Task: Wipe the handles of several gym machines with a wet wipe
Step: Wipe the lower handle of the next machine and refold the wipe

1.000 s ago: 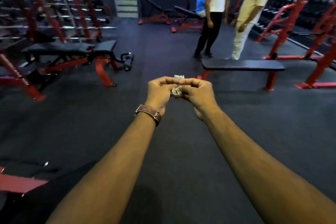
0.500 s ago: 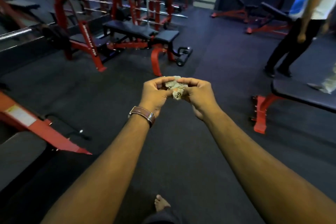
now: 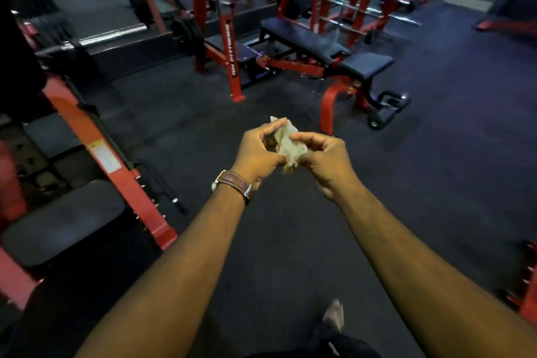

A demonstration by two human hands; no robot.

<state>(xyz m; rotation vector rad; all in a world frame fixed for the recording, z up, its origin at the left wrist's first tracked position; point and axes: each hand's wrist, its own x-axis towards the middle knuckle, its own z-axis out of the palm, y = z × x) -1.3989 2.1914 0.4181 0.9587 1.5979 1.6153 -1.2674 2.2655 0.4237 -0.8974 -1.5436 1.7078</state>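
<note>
A crumpled, soiled white wet wipe (image 3: 288,143) is held in front of me at mid-frame, above the dark floor. My left hand (image 3: 255,154), with a brown leather watch strap at the wrist, pinches its upper left part. My right hand (image 3: 322,158) pinches its right side between fingers and thumb. The two hands are close together with the wipe between them. A red-framed machine with a black grip bar (image 3: 162,183) stands to my left.
A red adjustable bench with black pads (image 3: 313,46) stands ahead. A loaded barbell (image 3: 116,35) rests on a red rack at the upper left. A black seat pad (image 3: 61,224) is near left. Barbell racks line the back, stairs at the far right. My foot (image 3: 334,314) shows below.
My view has swung left: the two standing people and the flat bench have left the frame, the red machine at left is now close. The wipe is opened out a bit more between my hands.
</note>
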